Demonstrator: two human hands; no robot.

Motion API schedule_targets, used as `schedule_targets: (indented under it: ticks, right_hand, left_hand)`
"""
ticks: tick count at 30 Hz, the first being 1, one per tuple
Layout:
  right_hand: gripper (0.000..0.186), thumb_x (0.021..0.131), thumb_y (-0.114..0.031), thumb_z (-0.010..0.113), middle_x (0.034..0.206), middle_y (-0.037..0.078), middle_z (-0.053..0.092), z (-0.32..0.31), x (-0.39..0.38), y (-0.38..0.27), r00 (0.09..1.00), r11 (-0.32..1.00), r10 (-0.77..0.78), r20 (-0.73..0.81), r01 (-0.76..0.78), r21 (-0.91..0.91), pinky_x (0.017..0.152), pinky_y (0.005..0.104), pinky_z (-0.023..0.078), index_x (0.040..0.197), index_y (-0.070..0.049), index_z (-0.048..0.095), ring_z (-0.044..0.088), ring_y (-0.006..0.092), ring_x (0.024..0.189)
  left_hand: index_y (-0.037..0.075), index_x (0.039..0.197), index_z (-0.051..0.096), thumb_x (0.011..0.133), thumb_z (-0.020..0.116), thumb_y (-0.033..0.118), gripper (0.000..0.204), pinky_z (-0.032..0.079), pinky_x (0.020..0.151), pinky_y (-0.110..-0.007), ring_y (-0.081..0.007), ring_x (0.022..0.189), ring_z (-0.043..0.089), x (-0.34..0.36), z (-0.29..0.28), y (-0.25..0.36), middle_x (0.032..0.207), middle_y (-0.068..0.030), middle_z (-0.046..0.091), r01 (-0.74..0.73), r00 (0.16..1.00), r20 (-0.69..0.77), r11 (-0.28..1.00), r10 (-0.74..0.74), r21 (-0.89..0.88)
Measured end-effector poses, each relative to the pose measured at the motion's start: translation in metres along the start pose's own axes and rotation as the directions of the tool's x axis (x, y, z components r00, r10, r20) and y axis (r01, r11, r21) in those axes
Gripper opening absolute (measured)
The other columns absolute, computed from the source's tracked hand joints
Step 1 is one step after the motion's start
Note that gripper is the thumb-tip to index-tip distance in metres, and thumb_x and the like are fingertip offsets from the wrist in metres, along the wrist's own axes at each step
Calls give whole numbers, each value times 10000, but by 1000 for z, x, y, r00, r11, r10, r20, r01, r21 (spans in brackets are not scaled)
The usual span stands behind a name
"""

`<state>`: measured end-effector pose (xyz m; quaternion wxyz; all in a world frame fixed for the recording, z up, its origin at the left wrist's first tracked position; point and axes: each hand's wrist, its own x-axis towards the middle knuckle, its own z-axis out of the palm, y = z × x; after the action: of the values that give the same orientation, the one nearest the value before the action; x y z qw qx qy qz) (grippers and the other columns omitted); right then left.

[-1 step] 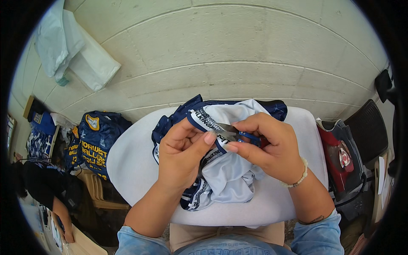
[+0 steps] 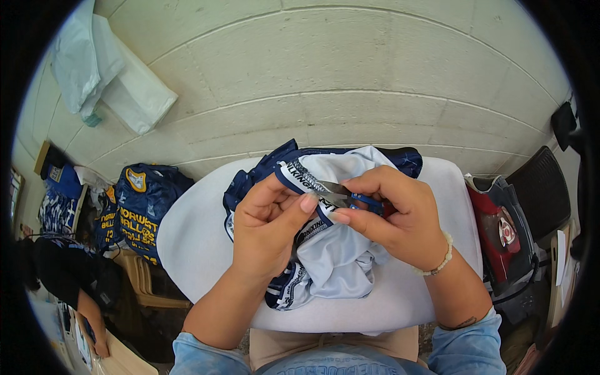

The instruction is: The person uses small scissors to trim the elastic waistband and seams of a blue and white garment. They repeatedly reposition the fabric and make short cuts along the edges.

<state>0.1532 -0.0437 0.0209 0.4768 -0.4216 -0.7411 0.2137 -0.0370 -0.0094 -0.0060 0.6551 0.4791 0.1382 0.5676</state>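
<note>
A white and navy garment (image 2: 340,269) lies bunched on the white padded board, its stitched inner side partly turned up. My left hand (image 2: 265,228) pinches the navy-edged hem between thumb and fingers. Small scissors (image 2: 365,203) with blue handles are in my right hand (image 2: 394,215), gripped by thumb and fingers. Their metal blades point left, against the lettered band beside my left thumb. How far the blades are parted is hard to make out, and my fingers cover part of the handles.
The white padded board (image 2: 200,231) stands before a pale block wall (image 2: 312,69). To the left are a navy sports bag (image 2: 153,200) and a person in black (image 2: 72,272). A red and grey bag (image 2: 500,228) sits at right; white plastic bags (image 2: 119,75) hang upper left.
</note>
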Motion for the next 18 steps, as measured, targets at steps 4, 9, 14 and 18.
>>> schedule_targets:
  ticks: [4, 9, 14, 18]
  right_hand:
    - [285, 807, -191, 776, 778, 29, 567, 5, 0, 5, 996, 979, 63, -64, -49, 198, 576, 229, 413, 974, -28, 612, 491, 92, 654]
    - [301, 833, -182, 748, 841, 33, 547, 9, 4, 10, 997, 940, 78, 1, -74, 332, 644, 233, 413, 1021, -25, 574, 468, 96, 724]
    - [293, 810, -182, 772, 832, 34, 578, 7, 7, 8, 995, 961, 99, -29, -88, 264, 624, 233, 429, 989, -24, 604, 499, 97, 704]
    - [277, 776, -182, 801, 807, 43, 619, 3, 6, 2, 997, 996, 48, -66, -42, 84, 573, 236, 446, 938, -25, 640, 554, 103, 659]
  left_hand:
    - [-41, 1174, 571, 899, 587, -68, 277, 529, 871, -286, -160, 971, 642, 0, 1, 1, 1067, -126, 657, 29, 999, -19, 999, -29, -20]
    - [-39, 1250, 523, 904, 583, -56, 352, 524, 875, -287, -161, 979, 637, 7, 4, 2, 1094, -130, 643, 105, 995, 5, 992, -104, -66]
    - [-54, 1281, 494, 904, 581, -56, 387, 514, 876, -278, -158, 995, 635, 9, 5, 4, 1113, -140, 636, 126, 992, -7, 992, -126, -23]
    - [-70, 1270, 498, 901, 575, -70, 377, 501, 884, -261, -149, 1003, 635, 8, 4, 3, 1112, -142, 640, 56, 998, 29, 997, -58, 50]
